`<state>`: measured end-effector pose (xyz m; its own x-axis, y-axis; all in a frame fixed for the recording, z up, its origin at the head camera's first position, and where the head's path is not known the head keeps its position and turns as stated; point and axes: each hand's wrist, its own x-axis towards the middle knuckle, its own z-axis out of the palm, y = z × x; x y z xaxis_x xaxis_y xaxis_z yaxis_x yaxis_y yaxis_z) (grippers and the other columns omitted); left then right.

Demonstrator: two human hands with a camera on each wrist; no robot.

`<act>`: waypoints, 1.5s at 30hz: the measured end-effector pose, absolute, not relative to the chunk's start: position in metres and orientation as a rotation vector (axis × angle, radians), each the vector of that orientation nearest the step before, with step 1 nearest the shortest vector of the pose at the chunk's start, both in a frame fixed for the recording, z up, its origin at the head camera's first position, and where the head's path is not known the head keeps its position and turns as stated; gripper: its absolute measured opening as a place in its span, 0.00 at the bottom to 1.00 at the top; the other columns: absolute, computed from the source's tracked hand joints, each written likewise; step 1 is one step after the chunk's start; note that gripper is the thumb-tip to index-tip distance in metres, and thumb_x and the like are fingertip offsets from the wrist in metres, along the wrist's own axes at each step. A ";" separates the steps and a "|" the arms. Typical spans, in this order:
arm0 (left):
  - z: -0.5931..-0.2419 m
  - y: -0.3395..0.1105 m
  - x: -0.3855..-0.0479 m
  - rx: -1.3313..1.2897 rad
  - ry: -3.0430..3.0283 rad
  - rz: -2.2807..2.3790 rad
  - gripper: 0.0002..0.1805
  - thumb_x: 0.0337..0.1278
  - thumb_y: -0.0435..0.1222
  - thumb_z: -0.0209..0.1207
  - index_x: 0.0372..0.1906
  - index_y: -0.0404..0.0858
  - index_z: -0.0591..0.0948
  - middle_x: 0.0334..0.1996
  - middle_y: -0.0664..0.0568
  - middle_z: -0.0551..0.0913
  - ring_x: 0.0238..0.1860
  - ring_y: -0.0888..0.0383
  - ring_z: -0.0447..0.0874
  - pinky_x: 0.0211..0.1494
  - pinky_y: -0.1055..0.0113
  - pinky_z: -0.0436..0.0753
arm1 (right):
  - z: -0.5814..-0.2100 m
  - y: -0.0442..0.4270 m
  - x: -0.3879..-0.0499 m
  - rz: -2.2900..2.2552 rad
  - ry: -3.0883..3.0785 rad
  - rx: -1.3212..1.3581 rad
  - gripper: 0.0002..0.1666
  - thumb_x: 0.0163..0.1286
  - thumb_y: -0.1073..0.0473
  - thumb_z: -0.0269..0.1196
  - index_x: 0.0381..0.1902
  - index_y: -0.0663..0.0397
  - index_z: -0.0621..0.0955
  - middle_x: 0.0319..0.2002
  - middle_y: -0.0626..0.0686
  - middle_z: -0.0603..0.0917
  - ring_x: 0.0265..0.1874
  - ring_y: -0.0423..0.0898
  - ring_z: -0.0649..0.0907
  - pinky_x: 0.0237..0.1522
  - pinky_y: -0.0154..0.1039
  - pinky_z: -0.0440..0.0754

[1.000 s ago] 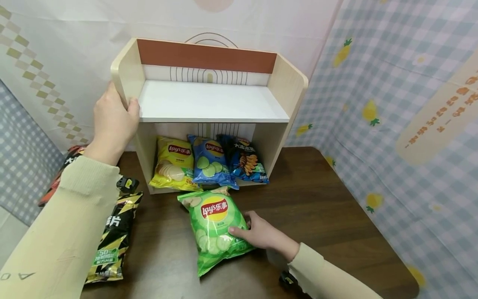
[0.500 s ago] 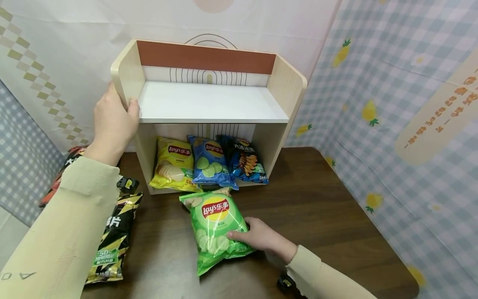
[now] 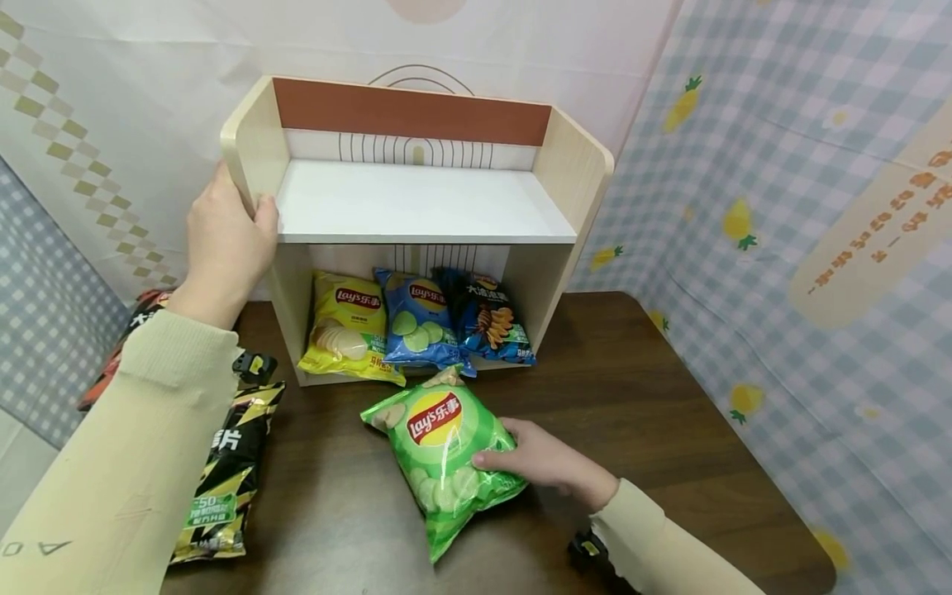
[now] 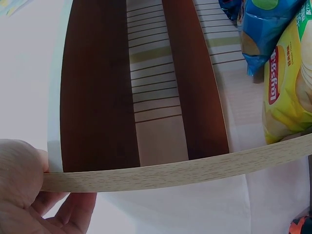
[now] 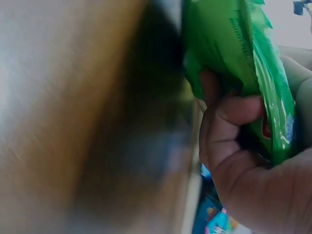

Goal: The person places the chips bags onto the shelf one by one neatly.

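- Gripping shelf by left side with left hand.
- Pinching green bag by right edge with right hand, over tabletop, nearer than shelf.
- Might twist loose from one-sided grip.

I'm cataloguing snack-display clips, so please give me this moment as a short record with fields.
Left grip: holds the shelf unit's left panel
Right grip: holds the green bag, thumb across its front
Lower compartment, left to right: yellow bag, blue bag, dark blue bag
Left on table: black-and-yellow bag, partly hidden by the left sleeve
Far left: red-and-black bag, mostly hidden
Green bag touching table: cannot tell
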<state>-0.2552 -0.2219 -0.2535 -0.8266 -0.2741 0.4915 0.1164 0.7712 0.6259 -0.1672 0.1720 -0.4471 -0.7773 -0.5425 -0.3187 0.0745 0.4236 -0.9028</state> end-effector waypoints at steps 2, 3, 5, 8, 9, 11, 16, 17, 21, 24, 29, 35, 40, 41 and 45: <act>-0.253 -0.222 -0.256 0.115 -2.385 -0.893 0.29 0.66 0.42 0.46 0.67 0.30 0.64 0.61 0.31 0.72 0.60 0.34 0.71 0.62 0.42 0.68 | -0.440 0.176 -0.169 -1.370 2.106 -0.429 0.31 0.63 0.48 0.68 0.59 0.55 0.75 0.39 0.55 0.84 0.35 0.51 0.85 0.37 0.44 0.83; -0.253 -0.222 -0.256 0.115 -2.385 -0.894 0.29 0.66 0.42 0.46 0.67 0.31 0.64 0.61 0.31 0.72 0.60 0.34 0.71 0.62 0.42 0.68 | -0.436 0.179 -0.169 -1.372 2.111 -0.445 0.31 0.63 0.48 0.68 0.59 0.55 0.75 0.38 0.55 0.85 0.35 0.51 0.85 0.37 0.44 0.83; -0.253 -0.222 -0.256 0.113 -2.383 -0.892 0.29 0.66 0.42 0.46 0.67 0.30 0.64 0.61 0.31 0.72 0.60 0.33 0.71 0.62 0.42 0.68 | -0.427 0.184 -0.171 -1.374 2.127 -0.477 0.30 0.62 0.48 0.68 0.59 0.54 0.75 0.38 0.55 0.85 0.35 0.52 0.85 0.37 0.45 0.84; -0.253 -0.221 -0.255 0.109 -2.381 -0.891 0.29 0.66 0.42 0.46 0.67 0.30 0.64 0.60 0.30 0.72 0.60 0.33 0.71 0.61 0.41 0.68 | -0.410 0.192 -0.173 -1.399 2.142 -0.509 0.30 0.62 0.49 0.69 0.59 0.53 0.74 0.38 0.57 0.85 0.35 0.54 0.86 0.37 0.47 0.84; -0.253 -0.221 -0.255 0.109 -2.380 -0.892 0.29 0.66 0.42 0.46 0.67 0.30 0.64 0.60 0.30 0.72 0.60 0.33 0.71 0.61 0.41 0.68 | -0.403 0.194 -0.173 -1.412 2.146 -0.514 0.30 0.62 0.49 0.69 0.59 0.52 0.74 0.38 0.57 0.85 0.35 0.55 0.86 0.37 0.48 0.84; -0.252 -0.221 -0.254 0.107 -2.379 -0.894 0.29 0.66 0.42 0.46 0.67 0.30 0.64 0.60 0.30 0.72 0.60 0.33 0.71 0.62 0.41 0.68 | -0.387 0.199 -0.174 -1.422 2.178 -0.538 0.30 0.62 0.50 0.69 0.59 0.51 0.74 0.39 0.57 0.85 0.35 0.55 0.86 0.37 0.48 0.84; -0.252 -0.220 -0.253 0.104 -2.369 -0.899 0.28 0.66 0.41 0.46 0.66 0.29 0.65 0.60 0.30 0.72 0.59 0.33 0.71 0.61 0.41 0.68 | -0.349 0.205 -0.177 -1.469 2.260 -0.572 0.30 0.62 0.51 0.69 0.60 0.50 0.75 0.42 0.57 0.85 0.38 0.55 0.86 0.38 0.48 0.84; -0.252 -0.220 -0.253 0.104 -2.369 -0.897 0.28 0.66 0.41 0.46 0.66 0.29 0.65 0.60 0.30 0.72 0.59 0.32 0.71 0.61 0.41 0.68 | -0.342 0.206 -0.177 -1.487 2.270 -0.574 0.30 0.62 0.51 0.69 0.60 0.50 0.75 0.42 0.57 0.84 0.38 0.55 0.85 0.38 0.49 0.84; -0.253 -0.221 -0.254 0.096 -2.364 -0.895 0.28 0.66 0.41 0.46 0.65 0.28 0.65 0.59 0.29 0.73 0.59 0.32 0.71 0.60 0.40 0.68 | -0.317 0.207 -0.180 -1.551 2.306 -0.580 0.29 0.61 0.53 0.70 0.58 0.52 0.75 0.41 0.59 0.84 0.36 0.56 0.85 0.36 0.50 0.84; -0.254 -0.221 -0.254 0.096 -2.362 -0.902 0.28 0.66 0.41 0.46 0.66 0.29 0.65 0.59 0.29 0.72 0.59 0.32 0.71 0.60 0.40 0.68 | -0.302 0.205 -0.183 -1.572 2.345 -0.603 0.29 0.62 0.53 0.69 0.59 0.54 0.75 0.40 0.60 0.84 0.35 0.57 0.85 0.35 0.50 0.84; -0.255 -0.221 -0.254 0.100 -2.352 -0.893 0.28 0.65 0.41 0.46 0.65 0.29 0.65 0.58 0.29 0.73 0.57 0.31 0.71 0.59 0.40 0.68 | -0.282 0.200 -0.192 -1.588 2.427 -0.596 0.32 0.62 0.50 0.69 0.61 0.55 0.73 0.41 0.60 0.84 0.35 0.55 0.85 0.35 0.48 0.84; -0.255 -0.220 -0.256 0.098 -2.354 -0.874 0.28 0.65 0.40 0.46 0.64 0.28 0.66 0.57 0.28 0.73 0.56 0.30 0.72 0.58 0.39 0.68 | -0.260 0.192 -0.209 -1.687 2.517 -0.471 0.36 0.61 0.44 0.68 0.62 0.51 0.72 0.43 0.59 0.83 0.37 0.53 0.85 0.37 0.44 0.84; -0.254 -0.220 -0.256 0.097 -2.348 -0.877 0.27 0.65 0.40 0.46 0.64 0.28 0.66 0.58 0.28 0.73 0.57 0.30 0.72 0.59 0.39 0.68 | -0.240 0.184 -0.227 -1.735 2.620 -0.461 0.36 0.60 0.41 0.68 0.62 0.50 0.73 0.44 0.58 0.82 0.37 0.51 0.84 0.38 0.40 0.83; -0.255 -0.220 -0.256 0.096 -2.345 -0.880 0.27 0.65 0.40 0.46 0.64 0.28 0.66 0.57 0.28 0.74 0.57 0.30 0.72 0.59 0.39 0.68 | -0.236 0.183 -0.232 -1.748 2.626 -0.466 0.36 0.60 0.42 0.68 0.61 0.51 0.73 0.44 0.58 0.81 0.37 0.50 0.84 0.38 0.40 0.83; -0.256 -0.221 -0.256 0.087 -2.336 -0.887 0.27 0.65 0.40 0.46 0.63 0.27 0.67 0.57 0.28 0.74 0.56 0.31 0.72 0.58 0.39 0.68 | -0.222 0.178 -0.249 -1.803 2.638 -0.454 0.34 0.59 0.42 0.69 0.59 0.51 0.75 0.45 0.57 0.81 0.38 0.50 0.84 0.38 0.39 0.83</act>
